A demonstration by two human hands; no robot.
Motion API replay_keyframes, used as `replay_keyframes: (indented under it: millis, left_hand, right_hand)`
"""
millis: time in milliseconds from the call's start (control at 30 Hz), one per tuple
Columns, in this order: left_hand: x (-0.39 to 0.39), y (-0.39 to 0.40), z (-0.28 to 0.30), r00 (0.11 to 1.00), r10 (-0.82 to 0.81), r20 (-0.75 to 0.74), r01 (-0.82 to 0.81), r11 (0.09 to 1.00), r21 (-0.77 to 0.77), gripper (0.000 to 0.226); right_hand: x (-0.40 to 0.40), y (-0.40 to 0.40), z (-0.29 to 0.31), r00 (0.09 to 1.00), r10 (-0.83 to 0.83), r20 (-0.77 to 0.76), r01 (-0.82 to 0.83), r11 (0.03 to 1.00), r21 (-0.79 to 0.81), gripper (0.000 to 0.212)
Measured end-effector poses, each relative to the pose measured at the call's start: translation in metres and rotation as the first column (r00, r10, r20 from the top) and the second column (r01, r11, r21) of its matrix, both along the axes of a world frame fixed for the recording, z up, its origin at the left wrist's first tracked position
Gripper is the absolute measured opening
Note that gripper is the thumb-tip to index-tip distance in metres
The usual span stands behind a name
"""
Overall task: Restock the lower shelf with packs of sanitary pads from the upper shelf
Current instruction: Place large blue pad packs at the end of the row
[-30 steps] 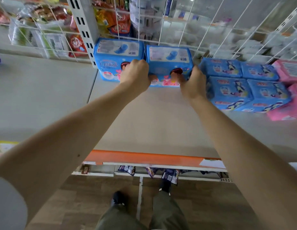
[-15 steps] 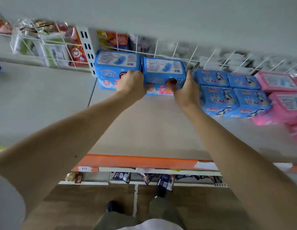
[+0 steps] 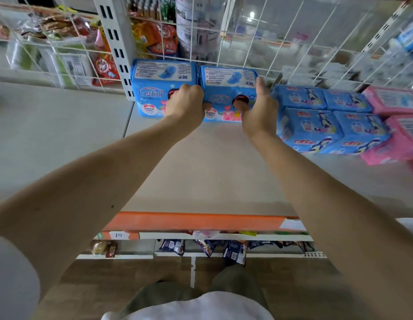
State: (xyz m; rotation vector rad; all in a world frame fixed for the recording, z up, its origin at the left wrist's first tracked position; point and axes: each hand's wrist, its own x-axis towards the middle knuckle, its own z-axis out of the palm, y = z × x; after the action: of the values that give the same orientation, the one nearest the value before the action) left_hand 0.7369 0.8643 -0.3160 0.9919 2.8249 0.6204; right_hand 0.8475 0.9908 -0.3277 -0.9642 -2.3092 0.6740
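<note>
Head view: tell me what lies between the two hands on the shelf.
In the head view, a light-blue pad pack sits between the left hand and right hand, both gripping its sides.

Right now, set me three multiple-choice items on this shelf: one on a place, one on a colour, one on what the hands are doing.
1. Where does the held pack stand?
A. against the wire grid
B. at the shelf's orange edge
C. on the floor

2. What colour are the packs at far right?
A. green
B. pink
C. yellow

3. How do the hands meet the held pack?
A. both hang idle
B. only one touches it
C. one at each side

Answers:
1 A, the wire grid rises right behind it.
2 B, plainly pink.
3 C, left hand and right hand flank it.
</note>
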Motion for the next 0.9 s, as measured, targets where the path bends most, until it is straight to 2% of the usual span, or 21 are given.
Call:
replay_keyframes:
  millis: [133,267,333,400,467,567,733,900]
  left_hand:
    - [0.012,-0.008,0.002,0.999,-0.014,-0.035,0.012,0.999,-0.052,0.035]
    - [0.041,-0.038,0.013,0.940,-0.143,-0.311,0.082,0.976,-0.201,0.048]
    - [0.054,-0.058,0.015,0.904,-0.177,-0.389,0.137,0.982,-0.129,0.047]
    - [0.062,-0.075,0.009,0.870,-0.226,-0.437,0.234,0.972,-0.036,0.051]
    - [0.065,-0.087,0.003,0.844,-0.294,-0.448,0.303,0.952,-0.055,0.062]
    - [0.072,-0.102,0.000,0.850,-0.324,-0.415,0.311,0.945,-0.100,0.068]
    - [0.092,-0.121,-0.002,0.879,-0.333,-0.342,0.343,0.939,-0.035,0.075]
    - [0.118,-0.140,-0.005,0.899,-0.304,-0.314,0.317,0.948,-0.011,0.073]
  right_hand:
    - [0.004,-0.005,0.006,0.998,0.005,0.062,-0.003,1.000,-0.027,0.072]
    - [0.025,-0.025,0.009,0.997,0.081,0.016,-0.080,0.996,-0.041,0.076]
    - [0.040,-0.038,0.010,0.989,0.147,-0.018,-0.147,0.989,0.009,0.071]
    - [0.055,-0.052,0.011,0.979,0.205,0.011,-0.205,0.976,0.071,0.069]
    - [0.067,-0.067,0.012,0.971,0.232,0.054,-0.236,0.966,0.106,0.069]
    - [0.083,-0.088,0.014,0.964,0.235,0.122,-0.249,0.962,0.112,0.069]
    - [0.112,-0.119,0.016,0.959,0.238,0.153,-0.258,0.958,0.126,0.068]
    - [0.137,-0.139,0.023,0.952,0.262,0.157,-0.282,0.951,0.126,0.067]
